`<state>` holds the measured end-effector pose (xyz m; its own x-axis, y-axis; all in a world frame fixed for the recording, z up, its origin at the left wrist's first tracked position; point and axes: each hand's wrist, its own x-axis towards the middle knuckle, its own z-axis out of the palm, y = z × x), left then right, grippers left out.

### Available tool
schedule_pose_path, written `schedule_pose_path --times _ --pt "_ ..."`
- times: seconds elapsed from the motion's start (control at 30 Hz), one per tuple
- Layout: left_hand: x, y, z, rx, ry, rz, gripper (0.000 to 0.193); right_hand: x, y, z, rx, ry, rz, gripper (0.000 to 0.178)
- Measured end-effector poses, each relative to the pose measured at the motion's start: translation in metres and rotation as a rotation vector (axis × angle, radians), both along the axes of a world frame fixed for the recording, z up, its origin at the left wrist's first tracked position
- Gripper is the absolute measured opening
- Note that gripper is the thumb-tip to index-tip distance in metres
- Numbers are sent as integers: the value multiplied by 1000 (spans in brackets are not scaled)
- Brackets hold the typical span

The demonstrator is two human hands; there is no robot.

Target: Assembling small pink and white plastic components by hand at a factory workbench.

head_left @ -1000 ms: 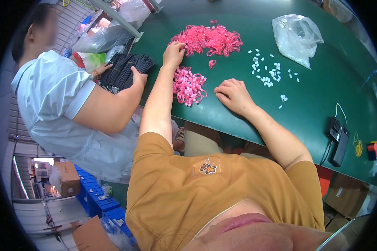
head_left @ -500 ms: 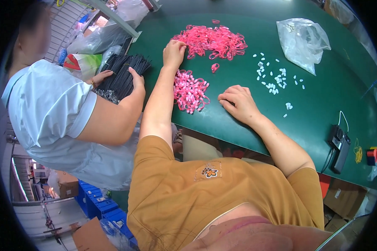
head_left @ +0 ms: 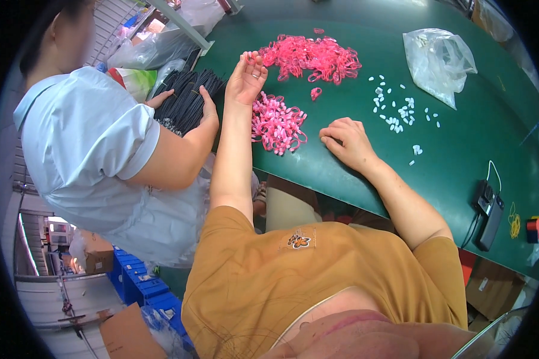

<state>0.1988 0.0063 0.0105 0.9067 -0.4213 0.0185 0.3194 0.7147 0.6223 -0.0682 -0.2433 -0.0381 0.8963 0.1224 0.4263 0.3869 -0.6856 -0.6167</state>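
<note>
I noted the bare left hand (head_left: 245, 85) had turned palm-up at the left edge of the heap of glossy pink loops (head_left: 314, 58), fingers apparently pinching one small pink loop (head_left: 251, 60): picked out, I judged. Below the heap, the bare right hand (head_left: 348, 141) lay curled; grasp undeterminable.

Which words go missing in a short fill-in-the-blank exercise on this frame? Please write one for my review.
1. The left hand is near a pile of ____ loops.
2. The right hand rests on the ____ table.
3. Near the clear plastic bag lie scattered small ____ pieces.
4. The co-worker's hands hold a bundle of ____ cords.

Missing words: pink; green; white; black.
</note>
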Motion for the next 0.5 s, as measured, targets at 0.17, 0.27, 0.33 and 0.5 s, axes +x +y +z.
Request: schedule_pose_path --times 0.17,0.27,0.33,0.5 --pt "-52 7 8 -77 20 -25 19 -2 3 1 -10 -34 4 17" --pt "-82 5 12 192 -165 91 35 1 -1 -3 -12 -36 -2 17" --pt "-95 8 5 589 -482 263 40 4 -2 -2 -25 -30 1 17" --pt "-139 21 -18 1191 -875 490 52 7 0 -2 -9 -54 -10 17"
